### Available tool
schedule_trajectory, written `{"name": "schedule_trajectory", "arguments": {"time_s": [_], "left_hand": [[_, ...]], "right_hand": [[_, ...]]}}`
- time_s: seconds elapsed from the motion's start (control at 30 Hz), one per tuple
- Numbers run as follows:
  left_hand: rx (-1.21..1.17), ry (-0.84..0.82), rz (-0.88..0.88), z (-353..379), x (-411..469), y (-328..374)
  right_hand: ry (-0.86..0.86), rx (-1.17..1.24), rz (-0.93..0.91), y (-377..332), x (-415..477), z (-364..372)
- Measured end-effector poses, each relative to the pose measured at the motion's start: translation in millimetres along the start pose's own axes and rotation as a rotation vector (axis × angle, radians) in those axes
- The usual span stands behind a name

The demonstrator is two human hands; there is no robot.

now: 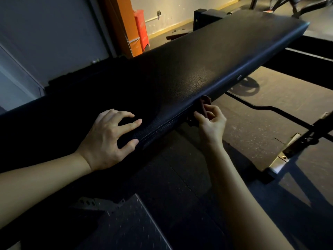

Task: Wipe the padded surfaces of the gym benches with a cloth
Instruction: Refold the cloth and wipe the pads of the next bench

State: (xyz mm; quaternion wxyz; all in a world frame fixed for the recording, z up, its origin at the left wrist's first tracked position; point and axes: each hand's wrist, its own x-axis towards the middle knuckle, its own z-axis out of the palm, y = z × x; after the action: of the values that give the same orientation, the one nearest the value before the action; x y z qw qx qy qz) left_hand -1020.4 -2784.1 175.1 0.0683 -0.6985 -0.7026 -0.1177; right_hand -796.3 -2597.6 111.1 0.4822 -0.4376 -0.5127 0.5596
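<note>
A long black padded bench (189,69) runs from lower left to upper right across the view. My left hand (110,139) rests on the pad's top near its right edge, fingers spread and bent, fingertips on the leather. My right hand (210,123) is beside the pad's right side edge and pinches a small dark reddish cloth (205,103) against that stitched side. Most of the cloth is hidden by my fingers and the pad's edge.
Dark rubber gym flooring (261,127) lies to the right, crossed by a black metal frame bar (281,112) with a bolted foot plate (281,159). A metal tread plate (129,226) sits below the bench. An orange and red post (137,27) stands by the far wall.
</note>
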Motion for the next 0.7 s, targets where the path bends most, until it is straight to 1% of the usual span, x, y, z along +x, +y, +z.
{"name": "schedule_trajectory", "arguments": {"time_s": [0.23, 0.47, 0.6, 0.63, 0.7], "left_hand": [[-0.017, -0.001, 0.007, 1, 0, 0], [-0.051, -0.006, 0.014, 1, 1, -4], [-0.11, 0.02, 0.024, -1, 3, -6], [-0.133, 0.02, 0.021, -1, 3, -6], [-0.17, 0.011, 0.007, -2, 3, -7]], "right_hand": [[-0.16, 0.066, -0.003, 6, -54, 22], [-0.247, 0.057, -0.006, 2, -100, 44], [-0.271, 0.105, -0.012, 0, -129, 59], [-0.299, 0.112, -0.013, 0, -135, 61], [-0.44, 0.094, 0.001, 2, -150, 64]]}}
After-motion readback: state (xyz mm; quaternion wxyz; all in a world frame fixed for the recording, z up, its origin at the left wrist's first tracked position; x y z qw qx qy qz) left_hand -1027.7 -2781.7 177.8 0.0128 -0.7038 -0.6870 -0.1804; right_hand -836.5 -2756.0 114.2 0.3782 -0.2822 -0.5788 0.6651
